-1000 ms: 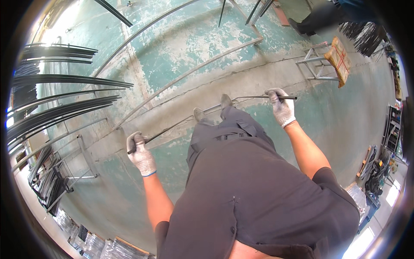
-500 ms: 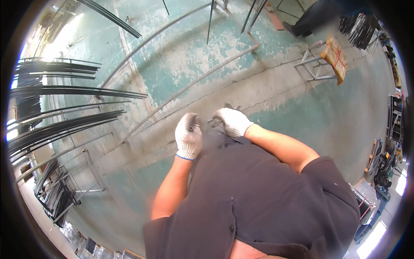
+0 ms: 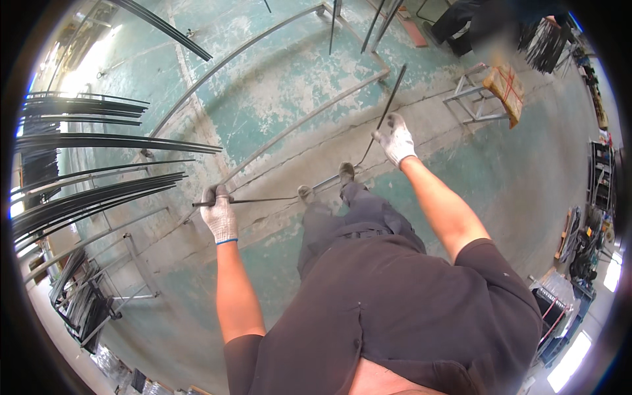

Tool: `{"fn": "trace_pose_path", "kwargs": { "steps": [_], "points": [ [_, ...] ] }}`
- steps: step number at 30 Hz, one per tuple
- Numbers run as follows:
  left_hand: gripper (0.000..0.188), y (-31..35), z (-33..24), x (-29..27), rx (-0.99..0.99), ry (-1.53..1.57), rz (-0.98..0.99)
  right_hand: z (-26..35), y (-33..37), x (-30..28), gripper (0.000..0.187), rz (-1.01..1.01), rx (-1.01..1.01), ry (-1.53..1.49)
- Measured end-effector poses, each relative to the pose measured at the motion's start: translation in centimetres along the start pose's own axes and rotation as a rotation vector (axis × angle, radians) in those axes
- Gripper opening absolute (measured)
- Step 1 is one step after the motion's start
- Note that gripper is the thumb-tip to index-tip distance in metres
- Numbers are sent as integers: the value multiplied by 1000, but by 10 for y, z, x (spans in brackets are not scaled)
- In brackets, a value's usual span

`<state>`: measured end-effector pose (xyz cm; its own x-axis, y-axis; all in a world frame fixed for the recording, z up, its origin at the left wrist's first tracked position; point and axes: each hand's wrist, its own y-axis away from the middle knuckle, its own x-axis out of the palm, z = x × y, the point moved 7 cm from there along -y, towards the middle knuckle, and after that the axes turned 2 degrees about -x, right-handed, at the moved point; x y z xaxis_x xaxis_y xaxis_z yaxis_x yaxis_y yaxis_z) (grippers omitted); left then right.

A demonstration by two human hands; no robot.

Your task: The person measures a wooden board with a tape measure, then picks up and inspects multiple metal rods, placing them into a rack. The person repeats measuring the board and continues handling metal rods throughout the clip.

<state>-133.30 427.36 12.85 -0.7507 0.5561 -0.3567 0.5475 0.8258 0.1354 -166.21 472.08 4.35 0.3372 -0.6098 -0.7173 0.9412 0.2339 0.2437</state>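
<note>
Here, the left hand (image 3: 218,204) pinches a thin dark rod (image 3: 263,199) close to its end, the rest running right toward the shoes (image 3: 305,191). The right hand (image 3: 397,139) has thumb and fingers parted beside a slanting dark bar (image 3: 393,95); whether they touch, I cannot tell. Black strips (image 3: 105,195) stick out at the left, above the worn green floor (image 3: 263,131).

There is one stool (image 3: 505,93). Left of the stool are two gloved hands (image 3: 219,216) and two shoes (image 3: 347,173). Beyond it is one other person (image 3: 453,24).
</note>
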Motion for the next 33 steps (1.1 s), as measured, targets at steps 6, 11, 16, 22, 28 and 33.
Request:
{"fn": "trace_pose_path", "kwargs": {
  "steps": [6,11,16,22,28,33],
  "points": [
    [11,-29,2,6,25,18,6,-28,-96,31,47,-309,38,-164],
    [11,-74,16,-4,-2,-72,7,20,-125,69,30,105,122,-558],
    [11,-146,-31,37,16,-20,-3,-14,-179,97,28,-88,-234,-312],
    [11,-178,-27,24,-23,77,-141,39,-176,110,23,-13,-87,-291],
    [11,-183,-43,55,-34,78,-95,17,-201,112,26,25,60,-362],
    [12,-153,-29,78,-66,93,-59,11,-183,94,32,-21,127,-363]
  ]
}}
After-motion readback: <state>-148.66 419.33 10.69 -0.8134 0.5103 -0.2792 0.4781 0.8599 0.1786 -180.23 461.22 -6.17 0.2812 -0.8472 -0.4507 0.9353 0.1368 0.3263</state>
